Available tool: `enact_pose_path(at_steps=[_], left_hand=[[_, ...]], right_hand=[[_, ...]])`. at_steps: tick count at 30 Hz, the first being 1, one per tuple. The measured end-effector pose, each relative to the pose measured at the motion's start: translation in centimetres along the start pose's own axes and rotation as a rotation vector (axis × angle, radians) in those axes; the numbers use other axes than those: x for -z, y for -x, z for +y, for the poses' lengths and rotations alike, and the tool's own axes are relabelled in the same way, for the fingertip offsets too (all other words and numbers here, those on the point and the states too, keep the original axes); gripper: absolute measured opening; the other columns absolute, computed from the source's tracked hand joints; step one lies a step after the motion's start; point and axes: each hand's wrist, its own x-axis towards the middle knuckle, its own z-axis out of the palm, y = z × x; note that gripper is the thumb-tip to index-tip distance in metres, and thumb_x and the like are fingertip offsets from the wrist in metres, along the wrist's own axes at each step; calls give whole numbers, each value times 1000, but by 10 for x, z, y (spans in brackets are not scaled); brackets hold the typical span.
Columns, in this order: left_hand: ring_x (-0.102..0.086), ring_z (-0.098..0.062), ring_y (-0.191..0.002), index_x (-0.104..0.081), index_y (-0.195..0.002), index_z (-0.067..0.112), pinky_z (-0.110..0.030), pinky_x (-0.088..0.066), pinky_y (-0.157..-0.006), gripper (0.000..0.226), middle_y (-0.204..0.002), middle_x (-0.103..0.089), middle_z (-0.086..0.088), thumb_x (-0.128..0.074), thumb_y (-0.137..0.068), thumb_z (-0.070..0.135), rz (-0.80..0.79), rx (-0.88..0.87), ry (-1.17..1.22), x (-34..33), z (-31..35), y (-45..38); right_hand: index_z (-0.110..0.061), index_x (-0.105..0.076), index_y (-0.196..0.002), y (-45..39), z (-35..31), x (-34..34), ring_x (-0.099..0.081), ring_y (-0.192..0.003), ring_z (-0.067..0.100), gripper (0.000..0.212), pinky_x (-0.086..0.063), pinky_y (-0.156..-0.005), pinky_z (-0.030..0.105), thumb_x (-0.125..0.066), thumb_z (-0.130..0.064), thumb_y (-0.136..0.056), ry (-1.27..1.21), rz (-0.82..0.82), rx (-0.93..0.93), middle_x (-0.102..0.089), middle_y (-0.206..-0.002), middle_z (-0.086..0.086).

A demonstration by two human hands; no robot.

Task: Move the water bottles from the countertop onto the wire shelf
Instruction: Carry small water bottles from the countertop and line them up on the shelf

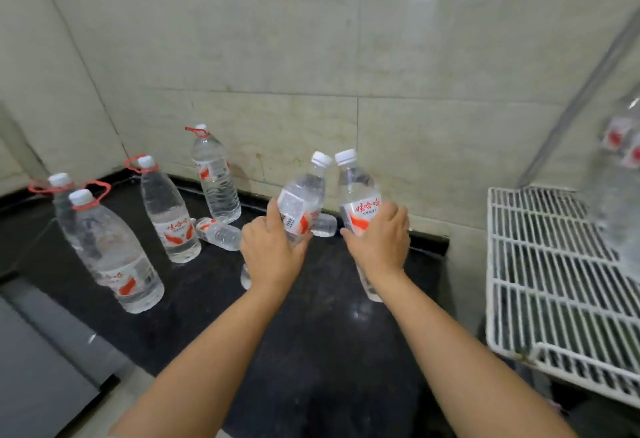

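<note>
My left hand (273, 250) grips a clear water bottle (304, 195) with a white cap and red-and-white label, tilted to the right. My right hand (379, 236) grips a second such bottle (358, 188), held nearly upright. Both bottles are over the black countertop (311, 333). Several larger bottles with red carry rings stand at the left, among them one (114, 257) nearest me, one (169, 212) and one (214, 178) by the wall. Two small bottles (220, 233) (325, 224) lie on their sides behind my hands. The white wire shelf (554, 281) is at the right.
A tiled wall rises behind the counter. A metal post (581, 91) slants up from the shelf's back corner. Blurred bottles (623, 139) show at the far right above the shelf. A grey surface (41, 351) lies at the lower left.
</note>
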Motion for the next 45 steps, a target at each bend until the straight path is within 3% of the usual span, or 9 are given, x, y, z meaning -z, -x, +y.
enact_pose_path(at_steps=[5, 10, 17, 21, 27, 33, 37, 41, 45], left_hand=[[-47, -31, -103, -41, -132, 12, -37, -35, -88, 69, -109, -58, -13, -65, -78, 46, 173, -73, 155, 42, 115, 26], [-45, -29, -106, -38, -134, 11, -33, -30, -92, 73, -115, -55, -12, -68, -76, 43, 256, -185, 393, 51, 227, 81], [-46, -27, -105, -36, -135, 13, -28, -28, -88, 76, -113, -54, -11, -65, -76, 50, 96, -280, 573, 17, 342, 172], [-36, -27, -118, -26, -141, 14, -37, -28, -101, 82, -129, -46, -12, -63, -77, 50, -76, -229, 684, -9, 385, 207], [-7, -27, -141, -8, -146, 19, -48, -16, -114, 89, -153, -15, -6, -62, -81, 43, -360, -130, 884, -45, 422, 229], [-26, -24, -138, -8, -144, 29, -53, -27, -111, 85, -149, -27, -2, -66, -82, 30, -598, -198, 1022, -62, 418, 218], [-46, -15, -122, -16, -133, 39, -39, -40, -103, 72, -128, -47, 5, -63, -84, 18, -769, -346, 1042, -53, 409, 206], [-48, -13, -118, -28, -134, 28, -30, -40, -97, 66, -124, -49, 7, -66, -82, 18, -755, -406, 971, -51, 407, 200], [-52, -19, -115, -38, -128, 25, -38, -48, -97, 64, -122, -53, -1, -73, -74, 21, -650, -435, 918, -44, 407, 190]], right_hand=[[-1, -38, -119, -7, 4, 134, -42, -115, 28, 69, -39, -88, 32, -76, -34, -71, -157, 255, 155, -43, -123, 13], [0, -41, -116, 14, 63, 252, -46, -105, 26, 69, -38, -81, 25, -79, -32, -68, -178, 448, 218, -47, -117, 14], [3, -41, -119, 49, 181, 349, -38, -95, 15, 75, -30, -80, 16, -82, -28, -64, -162, 535, 90, -46, -114, 14], [2, -36, -127, 57, 234, 369, -45, -114, 28, 82, -39, -92, 29, -82, -23, -64, -203, 567, -55, -44, -124, 17], [1, -37, -124, 55, 280, 372, -45, -102, 20, 78, -41, -79, 24, -82, -21, -64, -238, 528, -148, -42, -119, 15], [-3, -36, -121, 56, 289, 374, -40, -95, 11, 77, -37, -74, 20, -81, -29, -65, -203, 529, -146, -39, -110, 5], [-3, -40, -120, 63, 285, 366, -41, -94, 11, 76, -39, -75, 21, -83, -29, -62, -129, 538, -93, -37, -103, -1], [-2, -38, -122, 67, 285, 369, -39, -94, 10, 80, -36, -75, 21, -83, -29, -61, -144, 539, -118, -33, -103, -2], [-8, -35, -128, 70, 292, 379, -48, -100, 14, 77, -40, -76, 19, -79, -28, -68, -212, 421, -88, -42, -113, 2]])
